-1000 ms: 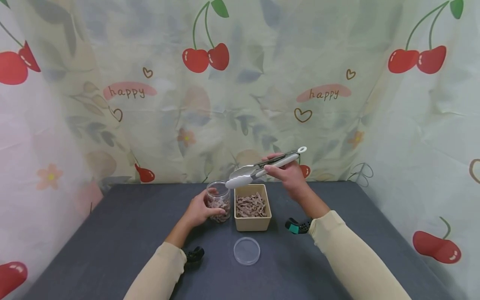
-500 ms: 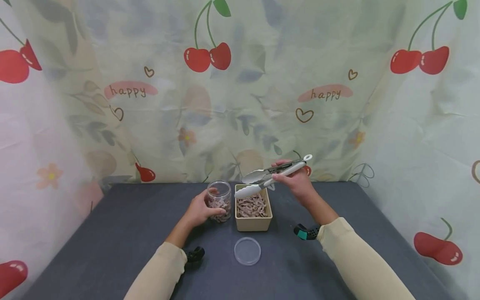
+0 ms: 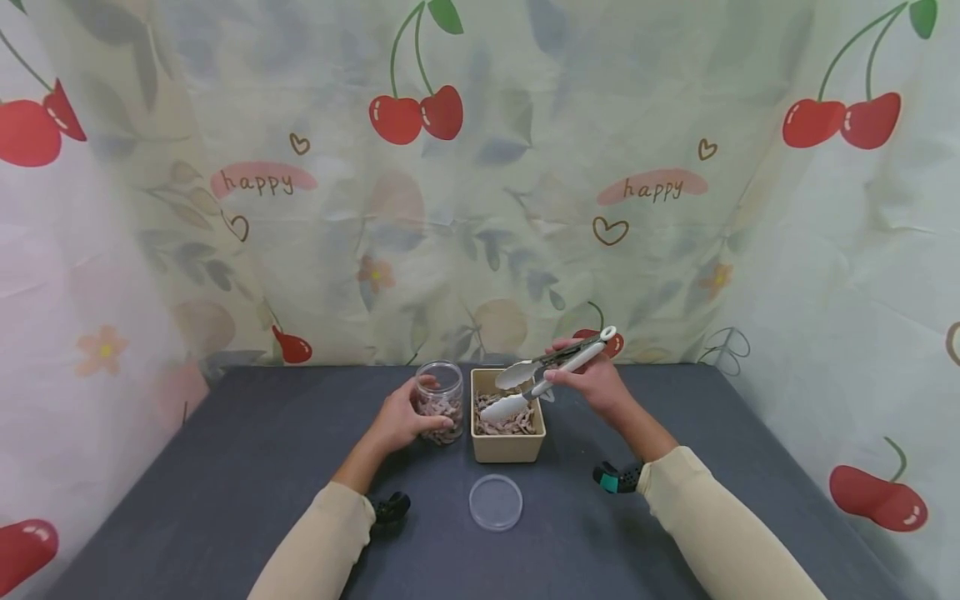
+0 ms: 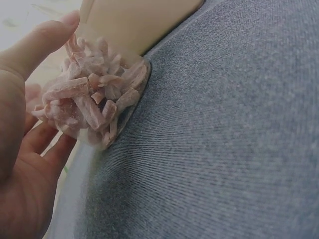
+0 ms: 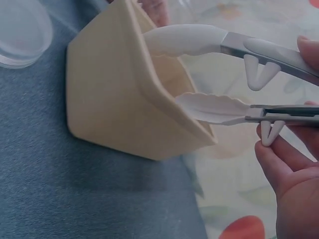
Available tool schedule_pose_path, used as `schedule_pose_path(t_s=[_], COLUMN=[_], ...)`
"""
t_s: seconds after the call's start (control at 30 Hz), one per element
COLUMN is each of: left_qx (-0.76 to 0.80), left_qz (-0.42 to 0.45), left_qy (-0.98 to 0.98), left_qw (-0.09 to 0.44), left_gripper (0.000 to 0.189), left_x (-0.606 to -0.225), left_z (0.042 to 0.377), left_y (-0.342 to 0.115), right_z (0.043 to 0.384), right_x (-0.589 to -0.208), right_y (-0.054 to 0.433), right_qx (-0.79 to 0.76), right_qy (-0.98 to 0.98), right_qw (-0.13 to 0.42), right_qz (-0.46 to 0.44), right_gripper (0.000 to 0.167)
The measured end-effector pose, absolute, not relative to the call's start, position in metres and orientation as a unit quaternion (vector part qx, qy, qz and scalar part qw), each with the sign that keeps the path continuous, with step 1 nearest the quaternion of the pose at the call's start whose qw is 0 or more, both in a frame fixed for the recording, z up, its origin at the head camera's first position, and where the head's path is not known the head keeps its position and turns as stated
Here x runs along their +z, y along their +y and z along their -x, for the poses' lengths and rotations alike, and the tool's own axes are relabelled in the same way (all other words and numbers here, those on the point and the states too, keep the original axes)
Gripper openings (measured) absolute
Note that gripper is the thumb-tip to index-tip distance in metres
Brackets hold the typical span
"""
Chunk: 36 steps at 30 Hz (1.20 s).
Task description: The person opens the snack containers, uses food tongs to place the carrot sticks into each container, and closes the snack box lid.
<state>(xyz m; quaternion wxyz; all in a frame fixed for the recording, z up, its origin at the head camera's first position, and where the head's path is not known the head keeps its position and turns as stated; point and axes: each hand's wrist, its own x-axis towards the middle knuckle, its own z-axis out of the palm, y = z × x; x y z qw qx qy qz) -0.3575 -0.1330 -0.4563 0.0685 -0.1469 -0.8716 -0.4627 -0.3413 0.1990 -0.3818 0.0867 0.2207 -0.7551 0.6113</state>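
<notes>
My left hand (image 3: 400, 419) grips a clear jar (image 3: 440, 379) that stands upright on the table, thumb on the near side and fingers behind. Brownish-pink dried strips (image 4: 94, 94) fill its lower part. Just right of the jar sits a beige rectangular box (image 3: 507, 451) holding more such strips (image 3: 517, 423). In my right hand (image 3: 596, 379) is a pair of tongs (image 3: 573, 360) with white heads and handles. The tongs' heads (image 5: 214, 107) are spread apart and dip inside the box rim; whether they touch the strips cannot be told.
A round clear lid (image 3: 496, 502) lies flat on the dark table (image 3: 285, 467), in front of the box. Behind the table hangs a curtain (image 3: 480, 208) printed with cherries, and it also closes off both sides.
My right hand has moved right and lowered the tongs from above the jar's rim into the box. The tongs' heads have spread apart. My left hand and the jar stay put.
</notes>
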Motion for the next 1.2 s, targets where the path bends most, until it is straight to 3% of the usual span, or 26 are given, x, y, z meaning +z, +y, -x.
schedule_pose_path(t_s=[0.33,0.73,0.97,1.2], left_qx=[-0.453,-0.448,-0.449,-0.453], left_qz=[0.138,0.134,0.137,0.144], left_qy=[-0.878,-0.881,-0.88,-0.877], left_qw=[0.075,0.066,0.071,0.071], left_gripper=[0.083,0.077,0.076,0.074], left_x=[-0.457,-0.454,-0.455,-0.456], left_z=[0.359,0.358,0.357,0.357], left_y=[-0.129,-0.13,-0.132,-0.132], right_z=[0.338,0.337,0.316,0.315], right_x=[-0.393,-0.398,-0.376,-0.375], right_y=[0.191,0.189,0.182,0.18], right_qx=[0.572,0.564,0.578,0.58], right_qy=[-0.785,-0.786,-0.781,-0.781], right_qw=[0.08,0.073,0.047,0.054], right_qz=[-0.222,-0.243,-0.231,-0.224], right_gripper=[0.053,0.047,0.043,0.039])
